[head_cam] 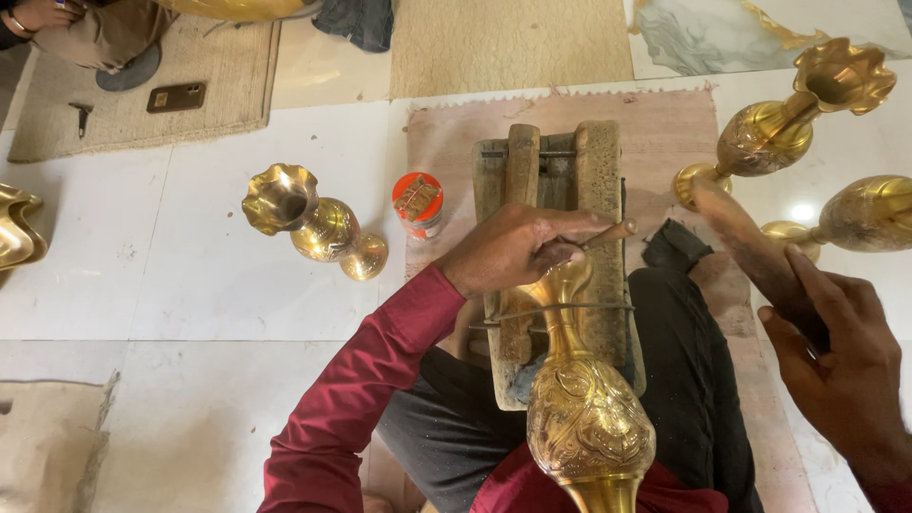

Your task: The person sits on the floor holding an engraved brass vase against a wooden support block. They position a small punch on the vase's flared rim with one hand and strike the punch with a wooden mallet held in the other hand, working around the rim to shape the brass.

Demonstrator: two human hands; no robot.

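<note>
Left hand (513,249) on neck of engraved brass vase (584,418), fingers (570,223) curled shut round thin punch (608,233), tip against neck. Vase lies along wooden block (598,161) on pink mat (665,133), body toward lap. Right hand (841,356) raised at right, fingers wrapped round wooden mallet (746,233) (blurred). More brass vases (318,223) on tiled floor (171,275), orange-lidded jar (418,202) just beside mat.

The person wears a long maroon sleeve (356,389) and dark grey trousers (446,432); hands bare.
</note>
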